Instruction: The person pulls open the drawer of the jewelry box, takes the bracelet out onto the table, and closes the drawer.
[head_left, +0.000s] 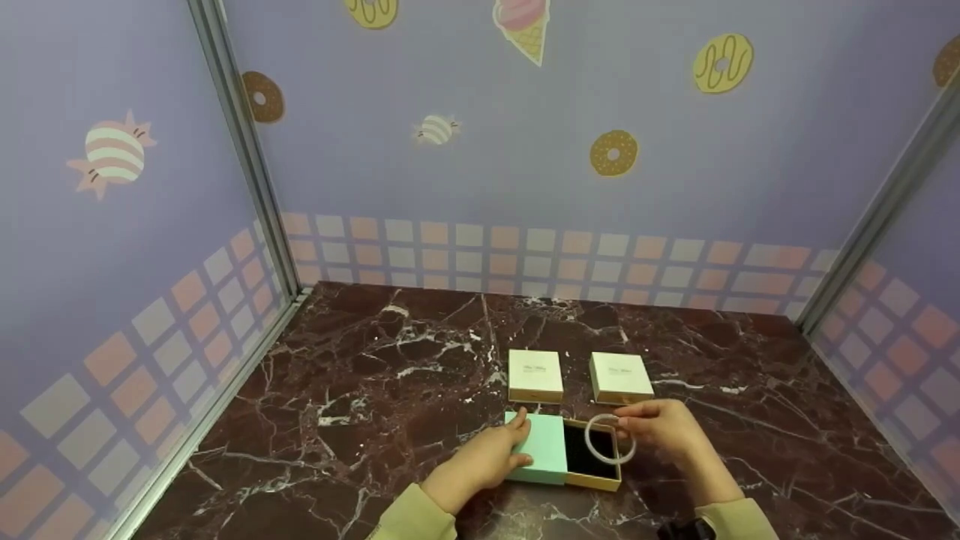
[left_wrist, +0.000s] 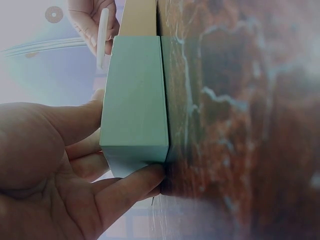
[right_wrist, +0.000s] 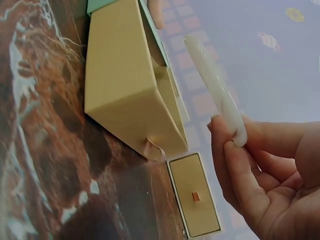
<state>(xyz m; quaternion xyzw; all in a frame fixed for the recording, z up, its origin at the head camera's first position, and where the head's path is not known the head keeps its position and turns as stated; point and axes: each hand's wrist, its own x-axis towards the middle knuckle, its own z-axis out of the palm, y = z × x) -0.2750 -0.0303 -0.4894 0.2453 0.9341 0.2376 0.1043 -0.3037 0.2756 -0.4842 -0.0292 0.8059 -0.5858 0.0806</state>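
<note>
A drawer-style gift box lies on the tabletop, with a mint-green sleeve [head_left: 546, 450] and a yellow drawer [right_wrist: 120, 65] pulled partway out to the right. Black lining [head_left: 576, 454] shows inside the drawer. My left hand [head_left: 486, 456] holds the sleeve at its left end; in the left wrist view its thumb and fingers [left_wrist: 130, 187] bend around that end. Between thumb and fingertips, my right hand [head_left: 664, 429] pinches a white bangle [right_wrist: 215, 87] by its edge. The bangle is tilted up above the drawer's open part, apart from the lining in the right wrist view.
Two cream boxes with small printed lettering stand behind the green one, a left box [head_left: 535, 373] and a right box [head_left: 621, 375]. Dark red marbled tabletop [head_left: 360, 420] surrounds them. Patterned panels [head_left: 480, 172] close off the back and sides.
</note>
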